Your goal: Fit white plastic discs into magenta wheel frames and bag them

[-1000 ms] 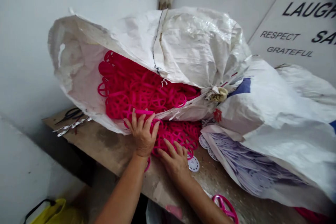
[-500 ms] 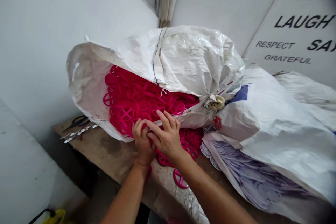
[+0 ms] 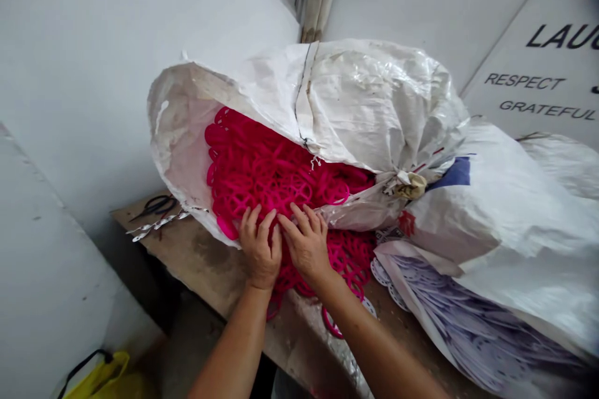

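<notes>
White walls (image 3: 103, 75) corner a worn brown table (image 3: 210, 271); pink plastic rings (image 3: 262, 168) fill an open white sack (image 3: 374, 93) there; left hand (image 3: 259, 255) and right hand (image 3: 309, 252) touch them, fingers slightly apart; whether they grip, I can't tell.

I see the left hand (image 3: 261, 252) and the right hand (image 3: 307, 249) both ungloved. The left forearm (image 3: 234, 343) and right forearm (image 3: 362, 330) are bare too, smooth and rounded, narrowing toward the hands. Finer details blur from here.
</notes>
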Motion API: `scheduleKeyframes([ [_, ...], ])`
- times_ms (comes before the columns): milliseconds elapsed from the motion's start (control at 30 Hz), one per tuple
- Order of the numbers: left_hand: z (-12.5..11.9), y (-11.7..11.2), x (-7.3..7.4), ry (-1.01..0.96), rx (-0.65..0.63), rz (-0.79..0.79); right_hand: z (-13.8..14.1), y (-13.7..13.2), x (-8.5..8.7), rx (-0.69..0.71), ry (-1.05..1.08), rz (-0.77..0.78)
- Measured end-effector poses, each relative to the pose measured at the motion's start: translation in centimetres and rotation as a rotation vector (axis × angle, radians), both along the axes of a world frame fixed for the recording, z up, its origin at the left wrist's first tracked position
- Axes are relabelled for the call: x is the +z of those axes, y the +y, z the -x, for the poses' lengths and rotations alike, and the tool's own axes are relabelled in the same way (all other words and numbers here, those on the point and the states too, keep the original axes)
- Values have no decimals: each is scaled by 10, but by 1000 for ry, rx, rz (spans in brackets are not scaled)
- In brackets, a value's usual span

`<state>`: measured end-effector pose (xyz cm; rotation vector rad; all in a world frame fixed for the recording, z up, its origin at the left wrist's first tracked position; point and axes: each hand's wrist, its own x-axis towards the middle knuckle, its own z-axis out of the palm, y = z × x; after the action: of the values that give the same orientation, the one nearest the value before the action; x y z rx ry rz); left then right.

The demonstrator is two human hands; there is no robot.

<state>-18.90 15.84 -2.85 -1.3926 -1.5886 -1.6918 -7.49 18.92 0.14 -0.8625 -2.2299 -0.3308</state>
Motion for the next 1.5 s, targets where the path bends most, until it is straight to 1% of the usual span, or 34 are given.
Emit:
scheduleKeyframes([
  [133, -10, -7, 5, 31, -37, 14, -28, -18, -19, -31, 58, 45],
  [233, -15, -9, 7, 61, -72, 30, -42, -39, -30, -39, 70, 93],
  [300, -16, -9, 7, 81, -87, 40, -46, -55, -36, -27, 72, 121],
  [400, -12, -7, 6, 69, -73, 37, -46, -80, -43, 41, 30, 141],
  [500, -4, -7, 6, 18, -48, -2, -42, -92, -50, 97, -54, 141],
  [633, 4, -8, 7, -24, -28, -74, -38, -90, -56, 118, -66, 158],
  [733, 6, -7, 8, -43, 15, -118, -34, -87, -61, 128, -80, 174],
  [833, 6, -5, 10, -50, 54, -57, -32, -83, -67, 116, -70, 131],
  [967, 2, -3, 7, 51, 2, 103, -33, -76, -74, 64, -61, 110],
  [1067, -6, -4, 3, 125, 0, 147, -37, -71, -76, 29, -66, 111],
  [1167, -17, -5, -1, 155, 27, 180, -44, -63, -78, -53, -55, 136],
  [1300, -28, -9, -3, 189, 44, 222, -58, -50, -75, -179, -62, 202],
  [1400, -28, -12, -2, 189, 47, 220, -68, -45, -66, -196, -30, 207],
  [1500, -25, -18, -1, 177, 62, 199, -70, -53, -58, -191, 58, 187],
])
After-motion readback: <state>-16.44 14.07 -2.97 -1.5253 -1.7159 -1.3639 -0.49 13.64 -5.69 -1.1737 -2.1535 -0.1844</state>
